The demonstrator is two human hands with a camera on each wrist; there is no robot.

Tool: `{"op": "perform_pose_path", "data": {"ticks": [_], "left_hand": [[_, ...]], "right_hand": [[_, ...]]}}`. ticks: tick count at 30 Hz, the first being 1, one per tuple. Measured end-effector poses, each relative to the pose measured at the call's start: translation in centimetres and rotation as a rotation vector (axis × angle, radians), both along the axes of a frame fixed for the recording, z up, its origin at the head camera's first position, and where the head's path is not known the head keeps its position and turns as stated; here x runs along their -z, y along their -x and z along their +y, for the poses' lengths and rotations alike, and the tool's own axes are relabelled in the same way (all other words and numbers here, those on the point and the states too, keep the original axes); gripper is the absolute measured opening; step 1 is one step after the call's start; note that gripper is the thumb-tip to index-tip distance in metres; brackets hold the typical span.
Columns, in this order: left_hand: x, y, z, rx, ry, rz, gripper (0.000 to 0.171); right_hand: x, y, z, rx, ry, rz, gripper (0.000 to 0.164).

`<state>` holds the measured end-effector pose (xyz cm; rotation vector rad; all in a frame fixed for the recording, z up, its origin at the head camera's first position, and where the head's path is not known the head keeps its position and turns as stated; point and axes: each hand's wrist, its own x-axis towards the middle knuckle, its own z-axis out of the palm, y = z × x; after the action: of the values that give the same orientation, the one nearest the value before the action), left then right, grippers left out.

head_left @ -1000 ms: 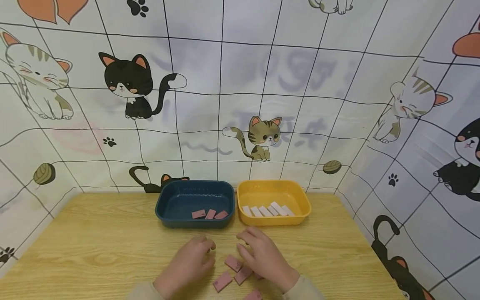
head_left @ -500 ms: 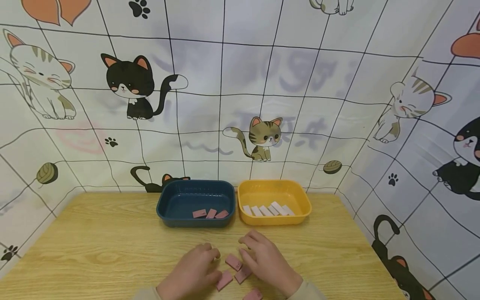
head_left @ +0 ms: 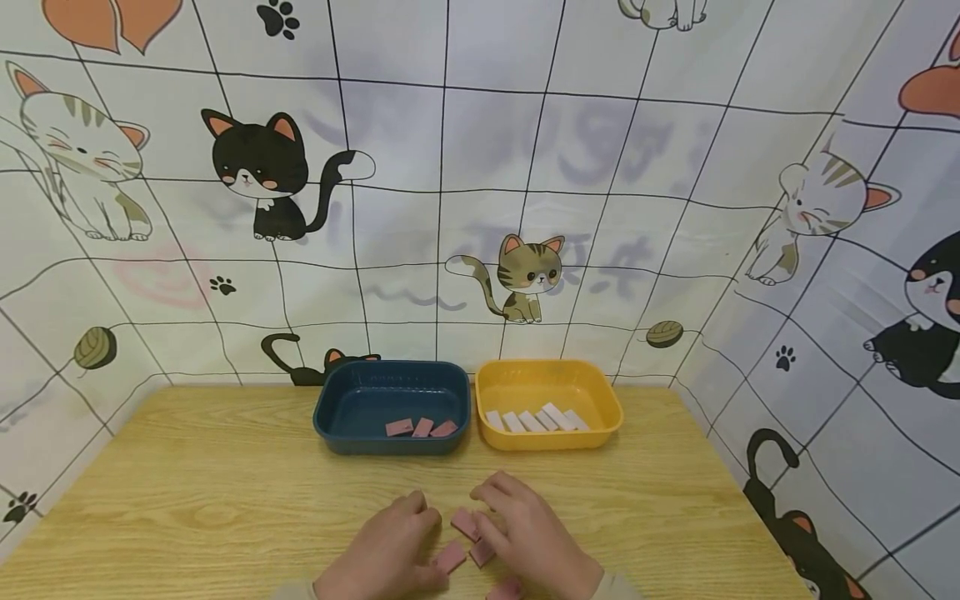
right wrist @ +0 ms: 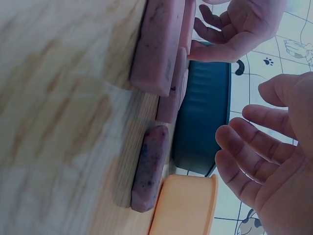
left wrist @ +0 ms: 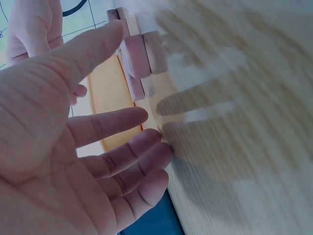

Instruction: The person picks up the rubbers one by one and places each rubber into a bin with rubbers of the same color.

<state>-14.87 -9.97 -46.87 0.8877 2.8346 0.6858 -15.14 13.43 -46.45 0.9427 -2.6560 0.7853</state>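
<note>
Several pink rubber-like blocks, like erasers, lie loosely on the wooden table between the hands; one pink block [head_left: 450, 557] is beside my left hand [head_left: 390, 546]. The left thumb tip is right at it, and its fingers stay apart with nothing in them. Over another pink block [head_left: 482, 552] hovers my right hand [head_left: 532, 533], fingers loosely bent and empty. A farther pink block [head_left: 465, 523] lies by the right thumb, and one more pink block [head_left: 506, 588] sits at the near edge of view. In the right wrist view, a dark-smudged pink block [right wrist: 150, 169] lies on the table.
A dark blue tray [head_left: 390, 446] at the back holds 3 pink blocks [head_left: 399, 427]. Touching close on its right, a yellow tray [head_left: 543, 444] holds several white blocks [head_left: 531, 422]. Cat-printed cloth walls [head_left: 397, 217] enclose the wooden table [head_left: 225, 500].
My left hand has moved slightly nearer and rightward, its thumb now reaching the left pink block. My right hand has come a little lower and closer over the blocks. Trays are unchanged.
</note>
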Motion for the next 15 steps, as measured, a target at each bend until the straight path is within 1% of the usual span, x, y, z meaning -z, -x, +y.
{"op": "perform_pose_path", "data": {"ticks": [3, 5, 9, 15], "left_hand": [[0.17, 0.0, 0.01, 0.009, 0.012, 0.011, 0.033], [0.29, -0.01, 0.03, 0.014, 0.017, 0.016, 0.031], [0.4, -0.08, 0.05, 0.013, 0.018, 0.02, 0.028], [0.27, -0.13, 0.0, 0.004, 0.032, 0.015, 0.026]], "right_hand": [[-0.03, -0.13, -0.01, 0.004, -0.032, -0.047, 0.019], [-0.07, -0.24, -0.05, -0.002, -0.039, -0.057, 0.021], [0.07, -0.43, -0.28, -0.023, -0.02, -0.026, 0.021], [0.28, -0.58, -0.53, -0.043, 0.013, 0.023, 0.018]]}}
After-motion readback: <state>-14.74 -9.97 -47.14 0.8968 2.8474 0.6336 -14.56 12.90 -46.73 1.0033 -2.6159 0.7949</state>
